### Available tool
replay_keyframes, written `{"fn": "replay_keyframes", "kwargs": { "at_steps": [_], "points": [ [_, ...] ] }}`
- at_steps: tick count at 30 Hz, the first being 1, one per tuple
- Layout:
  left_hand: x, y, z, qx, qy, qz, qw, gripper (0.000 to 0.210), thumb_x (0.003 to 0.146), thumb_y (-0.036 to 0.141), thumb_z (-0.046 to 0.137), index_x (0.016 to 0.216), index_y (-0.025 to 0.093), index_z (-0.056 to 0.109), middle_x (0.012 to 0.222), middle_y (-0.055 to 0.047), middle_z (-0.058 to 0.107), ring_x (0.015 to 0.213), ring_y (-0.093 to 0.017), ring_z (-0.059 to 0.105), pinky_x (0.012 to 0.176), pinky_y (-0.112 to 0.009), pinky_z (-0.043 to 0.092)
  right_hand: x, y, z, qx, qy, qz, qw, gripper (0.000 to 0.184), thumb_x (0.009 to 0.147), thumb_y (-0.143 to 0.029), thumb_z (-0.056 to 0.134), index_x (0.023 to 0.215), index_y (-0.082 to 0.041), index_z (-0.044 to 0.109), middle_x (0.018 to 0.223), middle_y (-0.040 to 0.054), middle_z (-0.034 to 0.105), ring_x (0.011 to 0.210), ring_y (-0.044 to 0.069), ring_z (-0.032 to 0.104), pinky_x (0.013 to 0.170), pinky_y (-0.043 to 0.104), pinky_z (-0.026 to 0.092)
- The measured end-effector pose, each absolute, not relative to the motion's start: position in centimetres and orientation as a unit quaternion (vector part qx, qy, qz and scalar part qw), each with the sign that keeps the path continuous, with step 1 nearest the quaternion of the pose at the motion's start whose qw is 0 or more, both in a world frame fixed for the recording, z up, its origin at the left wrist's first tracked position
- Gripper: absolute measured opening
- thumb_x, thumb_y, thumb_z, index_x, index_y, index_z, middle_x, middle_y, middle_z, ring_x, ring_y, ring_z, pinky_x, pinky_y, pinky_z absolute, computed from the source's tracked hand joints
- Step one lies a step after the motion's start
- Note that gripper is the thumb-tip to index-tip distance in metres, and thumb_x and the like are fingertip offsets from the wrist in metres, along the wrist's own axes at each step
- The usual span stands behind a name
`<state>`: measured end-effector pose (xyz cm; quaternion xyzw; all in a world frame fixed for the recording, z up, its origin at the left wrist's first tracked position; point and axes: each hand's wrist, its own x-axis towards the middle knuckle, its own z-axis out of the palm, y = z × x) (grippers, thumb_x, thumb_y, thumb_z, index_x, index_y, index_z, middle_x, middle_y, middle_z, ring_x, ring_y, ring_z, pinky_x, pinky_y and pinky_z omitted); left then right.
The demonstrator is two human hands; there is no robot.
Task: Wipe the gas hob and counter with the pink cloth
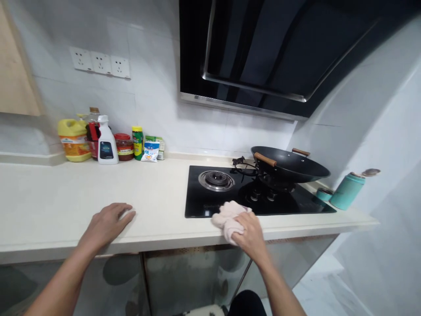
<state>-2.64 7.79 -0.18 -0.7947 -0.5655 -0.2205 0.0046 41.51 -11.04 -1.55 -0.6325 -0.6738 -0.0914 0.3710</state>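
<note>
My right hand (pixel 250 232) is closed round a bunched pale pink cloth (pixel 229 218). The cloth lies across the front edge of the black glass gas hob (pixel 200 206) and the strip of counter before it. Further left, my left hand (pixel 107 223) rests on the white countertop (pixel 158 193), its thumb and fingers apart with a small pale gap between them. An uncovered burner (pixel 217 180) with a metal ring sits behind the cloth. On the right burner stands a black wok (pixel 292 164) with wooden handles.
Along the back wall stand a yellow jug (pixel 74 140), a white spray bottle (pixel 107 142), a red-lidded jar (pixel 124 147), a green container (pixel 137 142) and small packets (pixel 150 151). A teal cylindrical holder (pixel 347 191) is at the right end. The range hood (pixel 250 52) hangs overhead.
</note>
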Motion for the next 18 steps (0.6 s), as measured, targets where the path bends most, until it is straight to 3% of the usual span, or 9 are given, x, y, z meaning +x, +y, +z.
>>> {"fn": "replay_keyframes", "kwargs": {
  "at_steps": [2,7,10,13,16,18],
  "points": [
    [-2.6,7.8,-0.2,-0.796,-0.561,-0.228,0.006,0.051,0.091,0.054,0.041,0.113,0.02,0.071,0.128,-0.013,0.068,0.121,-0.034,0.06,0.102,-0.047,0.045,44.9,-12.0,-1.9,-0.666,-0.624,-0.078,0.4,0.011,0.076,-0.029,0.056,0.077,-0.024,0.065,0.089,0.0062,0.067,0.089,0.025,0.054,0.092,0.041,0.039],
    [-2.4,7.5,-0.5,-0.787,-0.561,-0.257,0.007,0.047,0.089,0.053,0.043,0.109,0.022,0.073,0.125,-0.011,0.07,0.119,-0.033,0.061,0.101,-0.044,0.045,49.2,-10.9,-0.6,-0.692,-0.479,0.043,0.539,0.026,0.078,-0.036,0.046,0.086,-0.023,0.066,0.081,0.0048,0.069,0.078,0.023,0.061,0.071,0.032,0.05],
    [-2.4,7.3,-0.6,-0.783,-0.562,-0.266,0.006,0.048,0.089,0.053,0.043,0.11,0.022,0.073,0.126,-0.01,0.07,0.119,-0.032,0.061,0.102,-0.043,0.044,48.6,-7.4,2.9,-0.674,-0.483,0.001,0.559,0.033,0.081,-0.039,0.046,0.097,-0.02,0.067,0.086,0.0064,0.07,0.081,0.023,0.063,0.073,0.031,0.05],
    [-2.3,7.0,-0.6,-0.784,-0.561,-0.266,0.009,0.049,0.09,0.052,0.041,0.111,0.02,0.071,0.126,-0.011,0.069,0.119,-0.031,0.06,0.102,-0.042,0.043,47.7,-2.8,6.9,-0.7,-0.515,-0.117,0.482,0.044,0.088,-0.044,0.044,0.118,-0.02,0.066,0.111,0.0102,0.068,0.101,0.025,0.062,0.09,0.033,0.048],
    [-2.3,6.8,-0.6,-0.786,-0.559,-0.262,0.01,0.049,0.092,0.052,0.039,0.111,0.019,0.07,0.125,-0.012,0.069,0.119,-0.031,0.06,0.101,-0.043,0.043,48.3,1.8,8.9,-0.781,-0.527,-0.173,0.288,0.058,0.096,-0.046,0.037,0.149,-0.025,0.045,0.14,0.0121,0.053,0.122,0.027,0.055,0.101,0.036,0.042],
    [-2.3,6.8,-0.7,-0.786,-0.555,-0.27,0.011,0.047,0.092,0.051,0.04,0.11,0.019,0.07,0.124,-0.012,0.069,0.118,-0.03,0.06,0.102,-0.042,0.043,49.2,4.1,8.7,-0.822,-0.521,-0.154,0.172,0.056,0.097,-0.046,0.037,0.149,-0.026,0.047,0.141,0.014,0.05,0.12,0.027,0.057,0.099,0.038,0.043]
  ]
}}
